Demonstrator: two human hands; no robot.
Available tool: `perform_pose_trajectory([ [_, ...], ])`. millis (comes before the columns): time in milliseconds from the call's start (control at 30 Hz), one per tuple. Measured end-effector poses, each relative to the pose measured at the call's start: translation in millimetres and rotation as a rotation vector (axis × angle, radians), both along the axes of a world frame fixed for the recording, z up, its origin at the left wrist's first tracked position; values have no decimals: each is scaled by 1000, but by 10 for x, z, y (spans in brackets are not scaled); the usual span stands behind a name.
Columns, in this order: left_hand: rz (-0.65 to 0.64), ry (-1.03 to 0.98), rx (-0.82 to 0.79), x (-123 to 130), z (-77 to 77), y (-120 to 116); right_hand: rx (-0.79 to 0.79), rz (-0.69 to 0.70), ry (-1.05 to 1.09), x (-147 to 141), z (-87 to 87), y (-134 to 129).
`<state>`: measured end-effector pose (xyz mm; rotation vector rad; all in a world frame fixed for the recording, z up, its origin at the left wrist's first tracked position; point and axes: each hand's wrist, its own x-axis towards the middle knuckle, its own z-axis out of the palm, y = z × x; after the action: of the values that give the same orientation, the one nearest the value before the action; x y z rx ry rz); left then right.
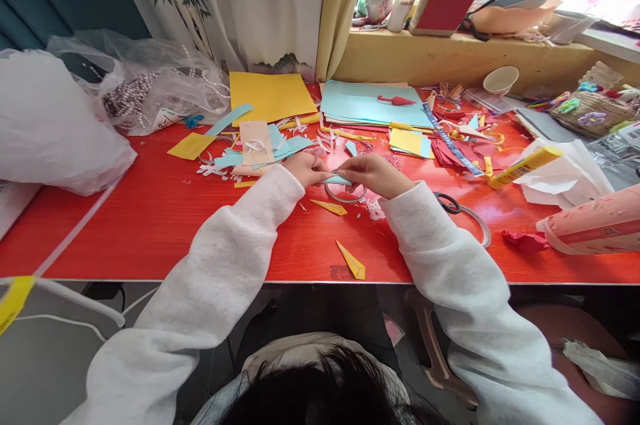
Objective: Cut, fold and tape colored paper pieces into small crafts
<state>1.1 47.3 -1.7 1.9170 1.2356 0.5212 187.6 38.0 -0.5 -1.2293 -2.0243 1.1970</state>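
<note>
A red bench [210, 231] runs beneath a pale curtain [280, 5] printed with bamboo and hills, and a crowded ledge [385, 48] stands behind its right half. We hold a light blue paper piece [338, 179] near the middle of the bench. Our left hand [306, 169] has its grip closed on the left end, fingertips pinched together; our right hand [377, 175] pinches the same piece from the right, its grip closed too. Just below the paper we see a thin ring [346, 197], partly hidden by it.

Nearer to us lie two folded yellow paper pieces, the upper one [329, 207] close to the ring and the lower one [353, 261] near the bench's front edge. Beyond our hands are a large yellow sheet [273, 97] and, to its right, a stack of light blue sheets [367, 105] with a small red paper shape [397, 101] on top. Paper scraps [257, 145] are heaped beside our left hand. Past our right hand we have black-handled scissors [447, 203], partly covered by our sleeve [440, 245], and a yellow glue stick [525, 167] touching white tissue [565, 175].
</note>
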Motion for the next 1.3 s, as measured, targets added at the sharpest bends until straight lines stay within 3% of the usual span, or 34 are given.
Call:
perform_pose_trajectory([
  [233, -17, -15, -86, -3, 11, -3, 119, -5, 15, 20, -26, 21],
  [400, 33, -2, -4, -20, -4, 22, 84, 25, -50, 15, 8, 0],
  [667, 56, -49, -24, 18, 63, -28, 211, -43, -79, 17, -36, 32],
  [967, 66, -56, 34, 4, 25, -3, 63, 58, -23, 30, -3, 13],
  [1200, 34, -66, -75, 48, 71, -36, 202, -77, -110, 9, -42, 19],
  [1300, 50, -94, -92, 51, 52, -30, 226, -70, -96, 3, -55, 26],
])
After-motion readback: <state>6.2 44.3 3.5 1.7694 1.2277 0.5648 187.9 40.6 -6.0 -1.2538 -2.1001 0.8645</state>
